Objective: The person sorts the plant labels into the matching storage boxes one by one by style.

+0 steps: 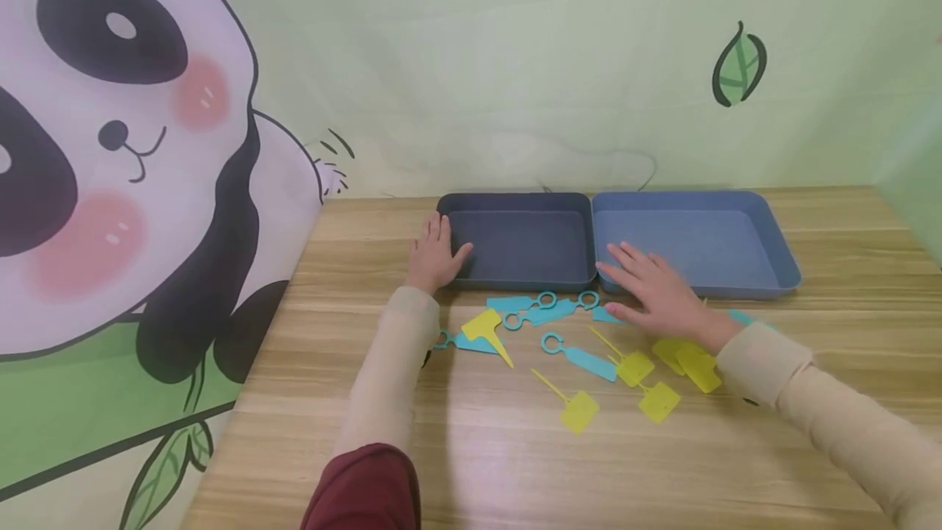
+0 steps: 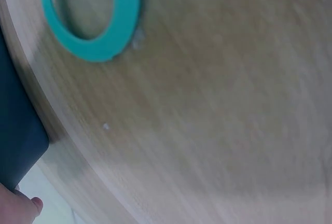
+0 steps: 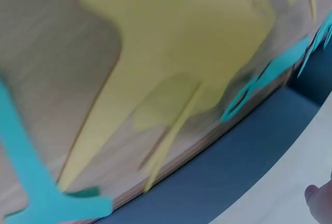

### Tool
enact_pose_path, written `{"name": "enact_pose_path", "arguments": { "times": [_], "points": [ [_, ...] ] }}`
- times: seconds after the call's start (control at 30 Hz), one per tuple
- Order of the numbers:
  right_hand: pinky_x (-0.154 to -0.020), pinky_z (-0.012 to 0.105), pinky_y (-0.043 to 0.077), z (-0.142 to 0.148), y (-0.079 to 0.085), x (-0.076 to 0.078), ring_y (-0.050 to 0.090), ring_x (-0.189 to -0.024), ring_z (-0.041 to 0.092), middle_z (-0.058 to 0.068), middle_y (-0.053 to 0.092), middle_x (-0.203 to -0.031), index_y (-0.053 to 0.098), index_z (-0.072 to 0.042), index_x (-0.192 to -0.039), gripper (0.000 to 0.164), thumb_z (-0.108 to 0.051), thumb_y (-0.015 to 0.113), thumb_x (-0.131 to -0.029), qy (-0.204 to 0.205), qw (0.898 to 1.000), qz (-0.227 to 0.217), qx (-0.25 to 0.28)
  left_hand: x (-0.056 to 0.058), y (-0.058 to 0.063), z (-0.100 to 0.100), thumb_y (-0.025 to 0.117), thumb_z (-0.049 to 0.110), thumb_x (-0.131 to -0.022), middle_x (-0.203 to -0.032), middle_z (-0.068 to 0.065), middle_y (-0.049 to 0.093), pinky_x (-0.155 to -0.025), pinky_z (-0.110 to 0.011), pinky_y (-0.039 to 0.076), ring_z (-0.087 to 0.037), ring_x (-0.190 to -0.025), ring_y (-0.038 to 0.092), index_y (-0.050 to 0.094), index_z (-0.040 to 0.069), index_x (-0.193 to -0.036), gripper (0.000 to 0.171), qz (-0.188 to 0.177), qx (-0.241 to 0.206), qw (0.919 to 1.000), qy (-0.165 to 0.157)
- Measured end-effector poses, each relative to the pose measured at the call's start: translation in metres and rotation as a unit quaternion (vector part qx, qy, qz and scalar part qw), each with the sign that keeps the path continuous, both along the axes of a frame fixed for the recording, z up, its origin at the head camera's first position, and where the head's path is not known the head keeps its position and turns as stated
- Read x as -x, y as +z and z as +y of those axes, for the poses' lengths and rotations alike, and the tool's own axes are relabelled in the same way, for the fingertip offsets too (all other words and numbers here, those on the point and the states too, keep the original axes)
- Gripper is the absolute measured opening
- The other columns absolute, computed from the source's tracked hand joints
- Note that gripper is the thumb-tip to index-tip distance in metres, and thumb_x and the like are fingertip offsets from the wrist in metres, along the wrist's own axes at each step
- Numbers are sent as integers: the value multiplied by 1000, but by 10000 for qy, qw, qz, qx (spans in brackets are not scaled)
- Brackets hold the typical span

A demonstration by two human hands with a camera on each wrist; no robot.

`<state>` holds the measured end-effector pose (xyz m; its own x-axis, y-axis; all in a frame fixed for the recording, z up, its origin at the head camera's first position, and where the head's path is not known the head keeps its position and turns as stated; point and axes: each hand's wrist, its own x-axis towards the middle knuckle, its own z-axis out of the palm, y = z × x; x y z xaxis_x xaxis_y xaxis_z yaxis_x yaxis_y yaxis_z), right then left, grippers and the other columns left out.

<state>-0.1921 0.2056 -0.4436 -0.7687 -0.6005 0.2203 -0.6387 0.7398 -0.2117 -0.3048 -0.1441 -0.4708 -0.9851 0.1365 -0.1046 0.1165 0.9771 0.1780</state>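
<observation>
My left hand lies at the left end of a dark navy tray, fingers straight along its rim and thumb out over the front corner. My right hand reaches over the front left corner of a lighter blue tray, with its fingers extended near where the two trays meet. Neither hand grips anything. In front of the trays lie several turquoise plastic tags with ring ends, such as this turquoise tag, and several yellow plant tags, one yellow tag nearest me. The right forearm passes over part of the pile.
Both trays stand side by side at the back of the wood-grain table, close to a pale green wall cloth. A large printed panda covers the cloth on the left.
</observation>
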Motion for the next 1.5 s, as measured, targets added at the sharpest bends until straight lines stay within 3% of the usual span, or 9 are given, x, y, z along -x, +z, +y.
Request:
{"name": "enact_pose_path", "arguments": {
  "times": [0.27, 0.43, 0.67, 0.83, 1.3, 1.5],
  "points": [
    [-99, 54, 26, -22, -8, -12, 25, -131, 32, 16, 33, -140, 42, -13, -132, 57, -42, 54, -84, 680, 9964, 453, -211, 1, 0, 0, 26, 55, -90, -149, -15, 0, -108, -51, 14, -27, -138, 1, 3, 3, -142, 78, -115, -16, 9999, 38],
    [-100, 55, 26, -33, -11, -18, 26, -131, 32, 15, 32, -141, 44, -12, -131, 58, -36, 59, -81, 819, 9960, 224, -289, 1, -1, 0, 25, 55, -90, -149, -16, 0, -108, -51, 15, -27, -138, 1, 3, 2, -142, 78, -92, 34, 9999, 28],
    [-102, 53, 25, -48, -17, -20, 22, -133, 30, 12, 27, -144, 41, -15, -133, 55, -40, 53, -85, 952, 9938, -277, -504, 2, -2, 0, 26, 55, -89, -149, -14, -3, -108, -49, 16, -26, -138, -1, 4, 3, -142, 78, -87, -99, 9999, 62],
    [-101, 55, 27, -58, -23, -19, 24, -133, 31, 12, 27, -144, 42, -15, -133, 53, -40, 50, -87, 1198, 9903, -371, -595, 2, -3, 0, 25, 56, -89, -149, -15, -2, -108, -49, 16, -26, -138, -1, 4, 3, -142, 78, -65, -37, 10000, 58],
    [-93, 57, 34, -76, -30, -14, 28, -130, 34, 16, 30, -142, 58, -21, -108, 25, -34, 50, -88, 912, 9944, -400, -365, 0, -2, 1, 22, 57, -89, -149, -15, -1, -109, -48, 16, -26, -138, 0, 5, 2, -142, 79, -81, -63, 9999, 37],
    [-90, 57, 36, -79, -31, -10, 32, -127, 36, 19, 32, -140, 61, -19, -104, 22, -30, 54, -87, 873, 9949, -372, -338, 0, -3, 0, 24, 58, -88, -149, -16, 0, -109, -48, 17, -27, -138, 1, 7, 2, -142, 80, 13, -173, 9998, 36]
  ]
}}
